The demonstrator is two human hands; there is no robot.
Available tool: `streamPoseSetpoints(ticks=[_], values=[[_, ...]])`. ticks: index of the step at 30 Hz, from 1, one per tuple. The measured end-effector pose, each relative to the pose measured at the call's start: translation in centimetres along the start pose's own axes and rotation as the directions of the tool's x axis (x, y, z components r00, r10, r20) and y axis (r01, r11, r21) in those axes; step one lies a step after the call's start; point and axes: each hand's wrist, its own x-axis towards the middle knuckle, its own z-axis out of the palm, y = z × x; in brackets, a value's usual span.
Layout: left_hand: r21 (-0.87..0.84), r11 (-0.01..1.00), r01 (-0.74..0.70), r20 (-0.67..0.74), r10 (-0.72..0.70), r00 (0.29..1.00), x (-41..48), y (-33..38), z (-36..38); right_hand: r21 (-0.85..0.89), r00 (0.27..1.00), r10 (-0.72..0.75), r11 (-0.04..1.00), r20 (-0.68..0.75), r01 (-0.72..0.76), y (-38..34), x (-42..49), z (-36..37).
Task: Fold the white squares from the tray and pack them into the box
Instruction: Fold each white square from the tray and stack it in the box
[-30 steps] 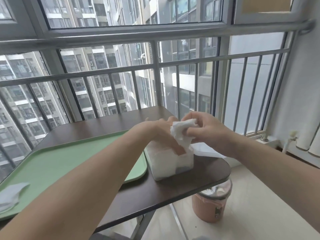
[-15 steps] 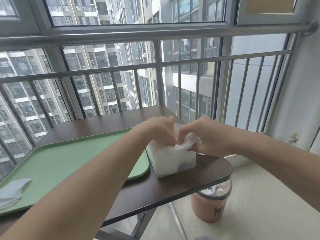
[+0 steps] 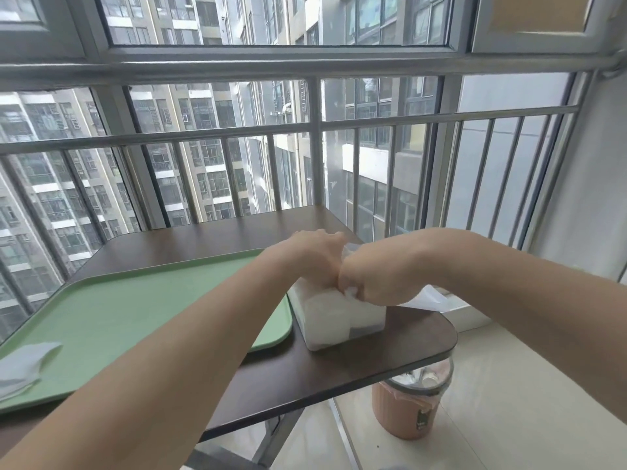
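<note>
Both forearms reach forward and the hands touch. The right hand (image 3: pixel 369 279) is curled, gripping a square (image 3: pixel 351 292). The left hand (image 3: pixel 315 257) bends down, its fingers hidden.

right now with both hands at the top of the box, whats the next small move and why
Probably push the folded white square the rest of the way down into the box. The right hand is curled round it at the box's open top, with a bit of white showing under its grip. The left hand is close beside it. A loose square lies on the tray.
</note>
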Motion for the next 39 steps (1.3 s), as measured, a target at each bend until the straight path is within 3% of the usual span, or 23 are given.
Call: streamPoseSetpoints(ticks=[2, 5, 7, 11, 18, 22, 25, 27, 30, 34, 39], values=[[-0.003, 1.0, -0.012, -0.003, 0.012, 1.0, 0.0, 0.0, 0.1, 0.033, 0.998, -0.008, 0.999, -0.055, 0.01, 0.3, -0.6, -0.1], [-0.014, 1.0, -0.027, -0.016, 0.027, 1.0, 0.5, 0.0, 0.2, 0.151, 0.952, -0.01, 0.987, -0.307, 0.059, 1.6, -1.8, 0.4], [-0.026, 0.999, -0.019, -0.025, 0.018, 1.0, 1.0, -0.2, 0.6, 0.231, 0.917, -0.005, 0.967, -0.399, 0.106, 2.4, -2.1, 1.1], [-0.027, 1.0, -0.006, -0.015, 0.005, 1.0, 1.6, -0.3, 0.9, 0.324, 0.893, 0.031, 0.937, -0.448, 0.13, 3.2, -1.3, 2.3], [-0.042, 0.999, -0.019, 0.009, 0.019, 1.0, 1.6, -0.4, 0.5, 0.26, 0.929, 0.019, 0.962, -0.371, 0.085, 2.4, 0.3, 2.5], [-0.251, 0.962, -0.102, 0.008, 0.108, 0.994, 0.7, -1.0, 0.2, 0.293, 0.911, 0.015, 0.949, -0.413, 0.117, 3.0, -0.3, 1.8], [-0.499, 0.846, -0.191, -0.085, 0.171, 0.982, -1.3, -2.9, -0.6, 0.367, 0.859, 0.051, 0.916, -0.51, 0.164, 2.9, -0.3, 1.2], [-0.58, 0.787, -0.212, -0.174, 0.135, 0.975, -2.9, -5.2, -0.7, 0.412, 0.826, 0.068, 0.888, -0.559, 0.206, 2.3, 0.3, 0.4], [-0.669, 0.725, -0.165, -0.268, -0.028, 0.963, -5.5, -9.2, -0.4, 0.457, 0.8, 0.046, 0.84, -0.598, 0.293, 0.2, 2.1, -1.0], [-0.676, 0.734, -0.067, -0.261, -0.154, 0.953, -11.8, -14.5, 0.5, 0.48, 0.776, -0.004, 0.784, -0.631, 0.394, -5.1, 6.0, -3.0], [-0.637, 0.767, 0.085, -0.214, -0.281, 0.936, -17.8, -20.4, 2.5, 0.533, 0.804, -0.081, 0.709, -0.589, 0.462, -11.8, 11.2, -3.9]])
